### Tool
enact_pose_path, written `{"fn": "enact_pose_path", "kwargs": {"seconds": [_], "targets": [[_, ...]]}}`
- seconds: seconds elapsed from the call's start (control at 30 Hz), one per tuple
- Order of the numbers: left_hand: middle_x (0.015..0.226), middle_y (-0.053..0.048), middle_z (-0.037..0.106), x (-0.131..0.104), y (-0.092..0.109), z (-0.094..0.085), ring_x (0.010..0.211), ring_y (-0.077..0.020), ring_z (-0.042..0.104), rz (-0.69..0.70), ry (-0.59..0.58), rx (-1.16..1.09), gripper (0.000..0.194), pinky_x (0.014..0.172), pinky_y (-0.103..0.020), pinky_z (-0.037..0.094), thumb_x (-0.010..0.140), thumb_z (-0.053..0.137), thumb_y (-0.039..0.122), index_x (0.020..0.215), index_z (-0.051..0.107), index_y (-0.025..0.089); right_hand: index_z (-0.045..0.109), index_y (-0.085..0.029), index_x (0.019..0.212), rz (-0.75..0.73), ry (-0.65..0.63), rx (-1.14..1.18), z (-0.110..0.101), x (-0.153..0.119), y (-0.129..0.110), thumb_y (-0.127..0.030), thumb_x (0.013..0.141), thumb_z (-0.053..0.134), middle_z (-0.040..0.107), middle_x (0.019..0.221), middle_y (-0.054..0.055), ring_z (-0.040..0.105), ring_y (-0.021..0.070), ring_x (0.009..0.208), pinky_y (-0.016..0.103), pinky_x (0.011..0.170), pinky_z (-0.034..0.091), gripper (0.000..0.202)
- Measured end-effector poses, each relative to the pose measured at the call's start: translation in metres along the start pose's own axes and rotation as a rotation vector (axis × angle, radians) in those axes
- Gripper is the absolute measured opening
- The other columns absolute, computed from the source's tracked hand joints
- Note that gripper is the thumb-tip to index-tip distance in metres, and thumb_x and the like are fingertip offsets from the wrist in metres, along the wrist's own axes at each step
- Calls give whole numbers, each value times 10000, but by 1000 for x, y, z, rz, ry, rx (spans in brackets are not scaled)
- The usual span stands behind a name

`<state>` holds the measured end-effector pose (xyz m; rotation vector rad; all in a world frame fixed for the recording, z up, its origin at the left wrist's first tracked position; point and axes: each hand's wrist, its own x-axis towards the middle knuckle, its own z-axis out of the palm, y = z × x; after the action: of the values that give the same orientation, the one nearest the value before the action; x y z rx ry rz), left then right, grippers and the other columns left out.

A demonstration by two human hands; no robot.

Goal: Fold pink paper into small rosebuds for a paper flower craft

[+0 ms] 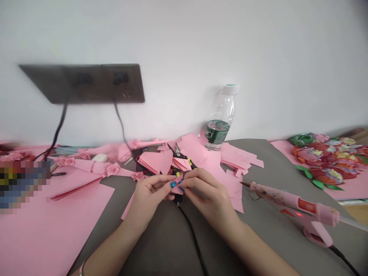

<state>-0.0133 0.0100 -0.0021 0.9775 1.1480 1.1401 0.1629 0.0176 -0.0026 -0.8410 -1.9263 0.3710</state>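
Observation:
Both hands meet at the middle of the grey table, pinching one small pink paper piece (177,188) between their fingertips. My left hand (152,193) holds its left side, the thumb with blue nail polish on top. On the right side, my right hand (208,191) has its thumb and fingers closed on the same piece. Just behind the hands lie pliers (178,152) with black and yellow handles, partly covered by cut pink paper pieces (156,161). A black cable (191,226) runs toward me from beneath the hands.
A pink glue gun (296,201) lies at the right, near colourful paper flowers (327,161). A water bottle (220,122) stands by the wall. Pink sheets (57,226) and paper roses (111,169) cover the left side. Cables hang from a dark socket panel (97,84).

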Motion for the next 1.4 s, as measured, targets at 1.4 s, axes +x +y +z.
{"fn": "enact_pose_path", "kwargs": {"seconds": [1.4], "targets": [[689,10,666,-3,4,1,657,-124,617,57,-115,110,129,638,-217,506,800,727,266,882,690,173,541,-216,780,357,-73,214,4,0,-2,-216,939,566,584,744,17,542,167,680,279,617,435,161]]}}
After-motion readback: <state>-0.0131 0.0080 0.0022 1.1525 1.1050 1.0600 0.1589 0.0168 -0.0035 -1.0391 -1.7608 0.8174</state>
